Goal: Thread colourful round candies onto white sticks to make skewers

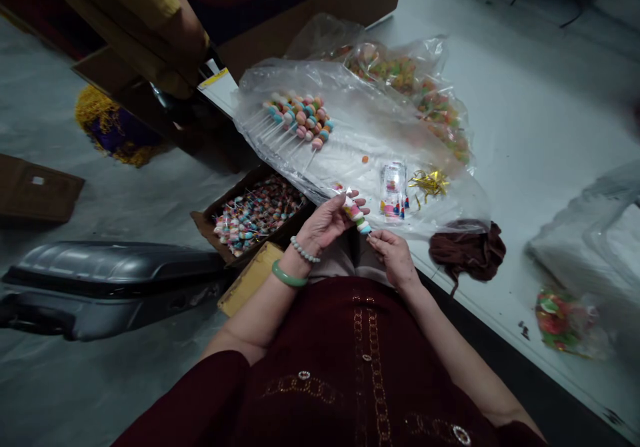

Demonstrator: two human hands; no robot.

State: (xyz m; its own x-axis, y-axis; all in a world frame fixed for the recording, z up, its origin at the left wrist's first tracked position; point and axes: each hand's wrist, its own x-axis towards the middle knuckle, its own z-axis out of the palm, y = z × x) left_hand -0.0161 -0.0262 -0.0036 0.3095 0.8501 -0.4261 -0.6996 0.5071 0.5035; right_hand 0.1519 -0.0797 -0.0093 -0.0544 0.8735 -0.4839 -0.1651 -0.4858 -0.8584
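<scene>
A candy skewer (358, 216) with pastel pieces, partly inside a printed wrapper, lies across the fingers of my left hand (327, 222), its thumb against the upper end. My right hand (395, 255) is closed in a pinch at the lower end, where the stick comes out. Beyond my hands, a pile of candy skewers (303, 119) without wrappers rests on clear plastic sheeting (350, 130), sticks pointing toward me. Flat printed wrappers (393, 190) are stacked right of my left hand, beside a bunch of gold twist ties (430, 183). One loose orange candy (365, 159) sits nearby.
An open carton (203, 224) of wrapped candies stands below the table edge at left, near a grey suitcase (125, 264). Bags of colourful candy (390, 67) lie at the back. A brown cloth (470, 250) is at right. Another person's arm (190, 27) shows at upper left.
</scene>
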